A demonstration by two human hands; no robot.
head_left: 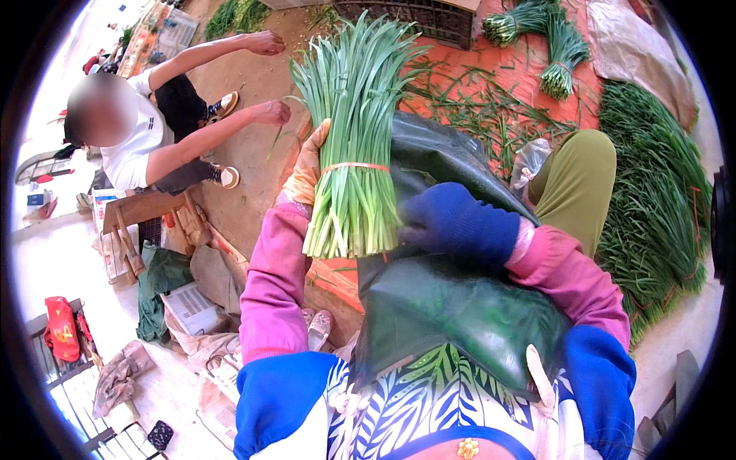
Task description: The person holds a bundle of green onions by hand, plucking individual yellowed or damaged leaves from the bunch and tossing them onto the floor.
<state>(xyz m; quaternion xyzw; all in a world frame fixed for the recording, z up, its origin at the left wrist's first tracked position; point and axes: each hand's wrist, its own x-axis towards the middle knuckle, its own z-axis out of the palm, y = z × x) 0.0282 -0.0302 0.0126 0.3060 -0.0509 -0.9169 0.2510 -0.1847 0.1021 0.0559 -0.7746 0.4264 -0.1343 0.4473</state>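
Observation:
A thick bunch of garlic chives [353, 115] stands upright before me, leaves up and pale cut stems down. An orange band [355, 165] circles it at mid-height. My left hand [309, 165], in a tan-orange glove, is closed round the bunch's left side; some of its fingers are hidden behind the leaves. Beside the lower stems on the right is my right hand [456, 222] in a dark blue knitted glove. Its fingertips are smeared by motion, so I cannot tell their grip or whether they touch the stems. A dark green apron [460, 307] covers my lap.
Tied bunches [563, 57] lie on an orange sheet [491, 65] with loose leaves scattered about. A large heap of chives [652, 199] lies at right. A dark crate [429, 23] stands at the far edge. At left a co-worker [165, 126] sits with both arms stretched out, near a wooden stool [142, 207].

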